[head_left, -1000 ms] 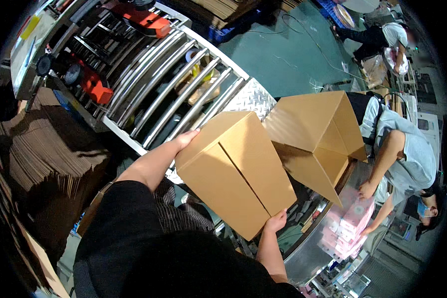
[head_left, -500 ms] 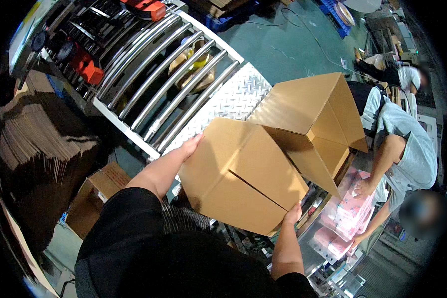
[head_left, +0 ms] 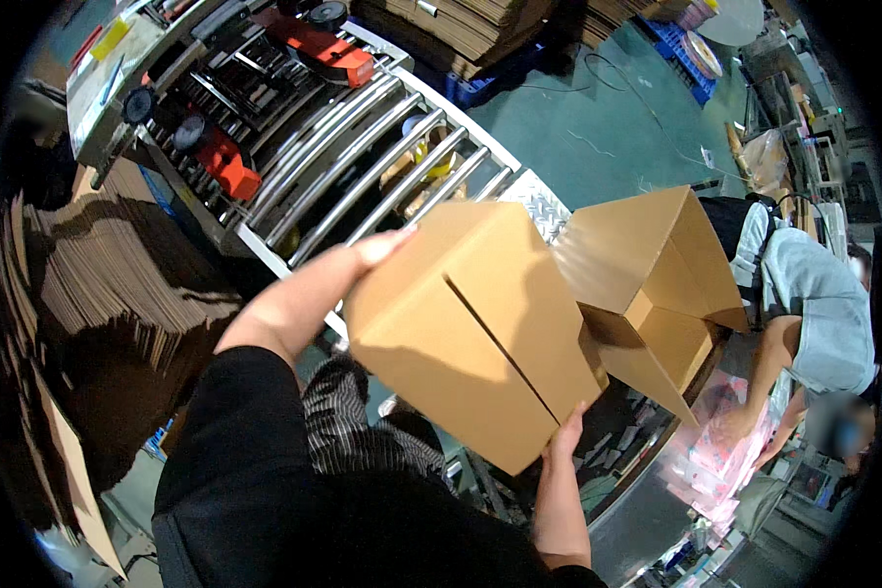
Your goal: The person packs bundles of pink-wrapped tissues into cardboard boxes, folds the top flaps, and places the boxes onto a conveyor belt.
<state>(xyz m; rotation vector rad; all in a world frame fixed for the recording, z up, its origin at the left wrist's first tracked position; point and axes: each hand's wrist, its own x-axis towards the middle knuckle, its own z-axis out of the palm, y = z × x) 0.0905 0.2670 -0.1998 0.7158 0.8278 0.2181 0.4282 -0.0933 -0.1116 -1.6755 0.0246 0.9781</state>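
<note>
Between my two hands is a brown cardboard box (head_left: 461, 343), tilted, with a dark slit running along the seam of the face toward me. My left hand (head_left: 386, 247) grips its upper left edge, the fingers partly hidden behind the cardboard. Down at the lower right corner, my right hand (head_left: 564, 437) is closed on the box's edge. Just right of it stands a second cardboard box (head_left: 612, 250) with its flaps open, its inside partly visible.
A roller conveyor (head_left: 363, 186) with red-orange machine parts (head_left: 227, 167) lies beyond, ending in a metal tread plate (head_left: 541, 204). Flat cardboard is stacked (head_left: 118, 260) at left. At right, a co-worker (head_left: 818, 304) leans over pink packets (head_left: 720, 431).
The held box has turned and tilted, so its slit shows longer and steeper. It has shifted left relative to the open box. My view has swung, and the co-worker's arms have moved.
</note>
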